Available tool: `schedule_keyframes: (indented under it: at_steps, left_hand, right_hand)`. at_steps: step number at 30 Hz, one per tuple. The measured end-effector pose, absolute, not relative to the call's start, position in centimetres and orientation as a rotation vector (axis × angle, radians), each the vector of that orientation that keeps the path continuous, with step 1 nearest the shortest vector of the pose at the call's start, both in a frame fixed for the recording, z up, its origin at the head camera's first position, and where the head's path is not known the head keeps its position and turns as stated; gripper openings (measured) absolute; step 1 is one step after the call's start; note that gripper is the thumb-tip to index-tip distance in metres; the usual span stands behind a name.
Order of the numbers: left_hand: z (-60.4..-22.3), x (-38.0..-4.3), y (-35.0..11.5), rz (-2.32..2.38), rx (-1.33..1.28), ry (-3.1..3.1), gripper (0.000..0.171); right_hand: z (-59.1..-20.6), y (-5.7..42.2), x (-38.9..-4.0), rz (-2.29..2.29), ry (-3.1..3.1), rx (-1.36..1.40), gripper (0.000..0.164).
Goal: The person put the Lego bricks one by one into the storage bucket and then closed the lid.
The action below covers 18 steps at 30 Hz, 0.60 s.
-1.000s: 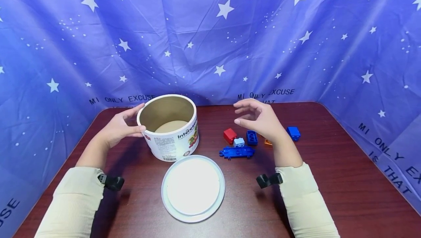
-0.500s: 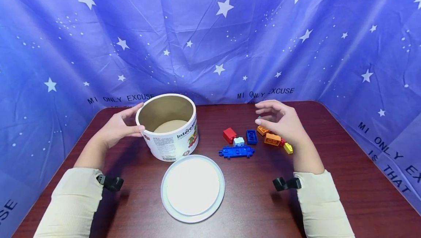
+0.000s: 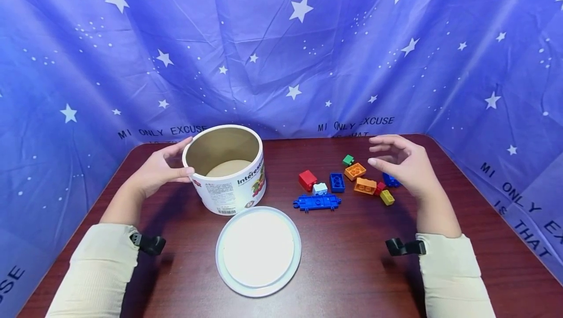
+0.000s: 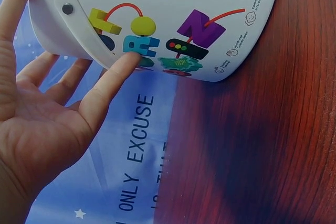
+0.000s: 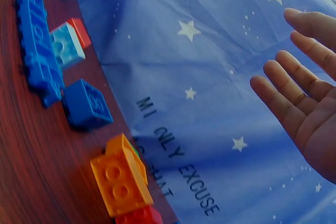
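My left hand (image 3: 156, 169) rests against the left side of a white cylindrical bucket (image 3: 228, 196). Its fingers look mostly straight and spread along the outside, and the thumb reaches the rim. In the left wrist view one fingertip touches the printed wall near the riveted white handle (image 4: 79, 19). My right hand (image 3: 402, 164) hovers above the right side of the table, holding nothing, its fingers loosely bent. Below and left of it lie orange bricks (image 3: 365, 186), a green brick (image 3: 348, 159), a yellow brick (image 3: 387, 197) and a small red brick (image 3: 379, 188). A blue piece (image 3: 390, 180) is partly hidden by that hand.
A round white lid (image 3: 258, 252) lies in front of the bucket. Between bucket and right hand sit a larger red brick (image 3: 307, 180), a light blue brick (image 3: 320, 189), a dark blue brick (image 3: 337, 182) and a long blue base (image 3: 316, 202). Star-patterned cloth (image 3: 281, 54) surrounds the table.
My right hand has moved steadily to the right, uncovering the orange, green, yellow and small red bricks. The left hand and the bucket have stayed in place.
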<state>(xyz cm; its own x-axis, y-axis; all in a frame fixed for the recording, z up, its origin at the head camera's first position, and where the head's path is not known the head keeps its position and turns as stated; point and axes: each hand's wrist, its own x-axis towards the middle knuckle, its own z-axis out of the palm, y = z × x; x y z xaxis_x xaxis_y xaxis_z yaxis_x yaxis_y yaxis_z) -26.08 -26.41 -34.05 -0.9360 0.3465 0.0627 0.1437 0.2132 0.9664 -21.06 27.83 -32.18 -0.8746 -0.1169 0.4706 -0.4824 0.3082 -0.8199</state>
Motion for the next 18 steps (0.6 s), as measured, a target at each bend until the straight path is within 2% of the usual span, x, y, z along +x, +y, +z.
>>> schedule_keyframes:
  at_steps: [18]
  left_hand:
    - [-34.2, -26.2, -26.5, 1.803, 0.47, 2.309, 0.087]
  right_hand:
    - [-33.9, 32.0, -20.5, 1.447, -2.345, 0.365, 0.042]
